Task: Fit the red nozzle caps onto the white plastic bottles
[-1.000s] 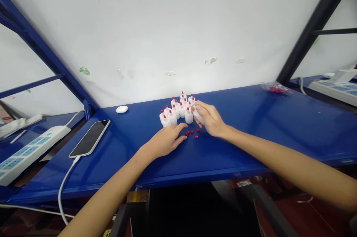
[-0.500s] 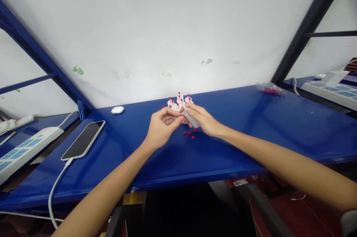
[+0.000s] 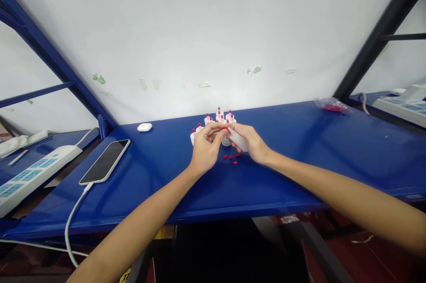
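Note:
My right hand (image 3: 251,141) is wrapped round a white squeeze bottle (image 3: 239,140), tilted with its tip toward my left hand. Thumb and fingers of my left hand (image 3: 208,145) pinch a small red cap (image 3: 225,128) at the bottle's tip. Whether the cap sits on the nozzle or just touches it, I cannot tell. Behind my hands stand several white bottles (image 3: 219,112) with red caps, partly hidden by my fingers. Several loose red caps (image 3: 230,157) lie on the blue table just in front of my hands.
A phone (image 3: 105,162) on a white charging cable lies at the left of the blue table (image 3: 299,154). Behind it is a white earbud case (image 3: 144,127). A clear bag of red caps (image 3: 333,105) rests at the back right. Power strips (image 3: 36,176) flank the table.
The red cap between my left fingers has come up to the tip of the bottle. The whole view has shifted slightly, so things appear farther right.

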`<state>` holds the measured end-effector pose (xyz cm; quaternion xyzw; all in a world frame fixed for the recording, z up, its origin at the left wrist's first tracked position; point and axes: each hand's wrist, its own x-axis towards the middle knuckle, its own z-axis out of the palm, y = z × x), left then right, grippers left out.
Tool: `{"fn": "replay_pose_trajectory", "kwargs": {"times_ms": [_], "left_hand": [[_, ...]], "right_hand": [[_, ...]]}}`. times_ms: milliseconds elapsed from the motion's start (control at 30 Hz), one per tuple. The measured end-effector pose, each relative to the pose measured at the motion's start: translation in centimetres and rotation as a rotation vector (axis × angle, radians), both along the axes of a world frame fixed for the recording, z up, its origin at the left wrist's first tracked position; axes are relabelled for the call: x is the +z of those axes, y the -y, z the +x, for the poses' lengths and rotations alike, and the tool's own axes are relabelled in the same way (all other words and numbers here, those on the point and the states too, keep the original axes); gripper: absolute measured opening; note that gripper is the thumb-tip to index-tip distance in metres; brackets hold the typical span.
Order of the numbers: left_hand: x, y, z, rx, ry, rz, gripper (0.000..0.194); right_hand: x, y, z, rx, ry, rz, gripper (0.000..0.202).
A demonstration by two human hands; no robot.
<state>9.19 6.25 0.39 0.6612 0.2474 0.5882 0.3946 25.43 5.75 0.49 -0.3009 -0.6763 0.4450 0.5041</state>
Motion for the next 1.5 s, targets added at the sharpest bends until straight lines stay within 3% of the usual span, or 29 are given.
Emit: {"fn": "replay_pose_trajectory", "kwargs": {"times_ms": [300, 500, 700, 933, 1000, 1167, 1233, 1367, 1500], "left_hand": [[0.0, 0.4, -0.2, 0.000, -0.133, 0.133, 0.013], [-0.2, 0.3, -0.4, 0.028, -0.202, 0.166, 0.009], [-0.2, 0.6, -0.3, 0.036, -0.236, 0.199, 0.009], [-0.1, 0.5, -0.5, 0.066, -0.326, 0.360, 0.007], [0.2, 0.3, -1.1, 0.167, -0.382, 0.481, 0.008], [1.3, -0.1, -3.0, 0.557, -0.642, 0.777, 0.010], [1.4, -0.2, -3.3, 0.595, -0.835, 0.788, 0.011], [0.8, -0.6, -3.4, 0.545, -1.181, 0.765, 0.012], [0.5, -0.7, -3.4, 0.606, -1.234, 0.728, 0.022]], "right_hand": [[0.5, 0.2, 0.6, -0.131, 0.294, 0.230, 0.049], [0.5, 0.0, 0.3, -0.261, 0.459, 0.190, 0.054], [0.8, 0.2, 0.7, -0.291, 0.587, 0.242, 0.058], [1.1, 0.3, 0.9, -0.293, 0.637, 0.274, 0.056], [1.0, 0.1, 0.9, -0.294, 0.620, 0.301, 0.054], [0.6, -0.6, 1.1, -0.304, 0.444, 0.390, 0.042], [0.5, -1.0, 1.2, -0.290, 0.307, 0.315, 0.036], [0.4, -1.8, 1.1, -0.247, -0.006, 0.017, 0.028], [0.7, -2.1, 0.6, -0.256, -0.200, -0.126, 0.026]]}}
